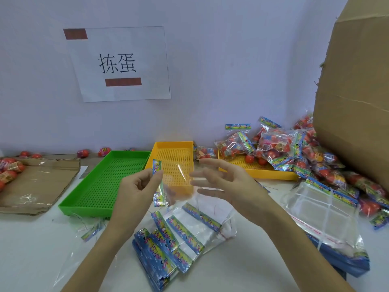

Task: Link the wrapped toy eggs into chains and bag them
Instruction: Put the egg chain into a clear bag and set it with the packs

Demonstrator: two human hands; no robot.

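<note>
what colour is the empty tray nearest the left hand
Green: the perforated tray beside the left hand is bright green, seen in the head view.

Two forearms come into view from the bottom edge, both bare along the whole visible length. No sleeve, cuff or glove shows on either. Left hand point(136, 186): bare, no ring, no watch or band at the wrist. Right hand point(229, 184): likewise bare, fingers slim and long, no jewellery visible, wrist unadorned. Nails look short and unpainted where they show, though the right fingertips are slightly blurred. Forearms are slender. No markings, plasters or writing visible on either. Nothing of the torso or clothing enters the view.
</note>
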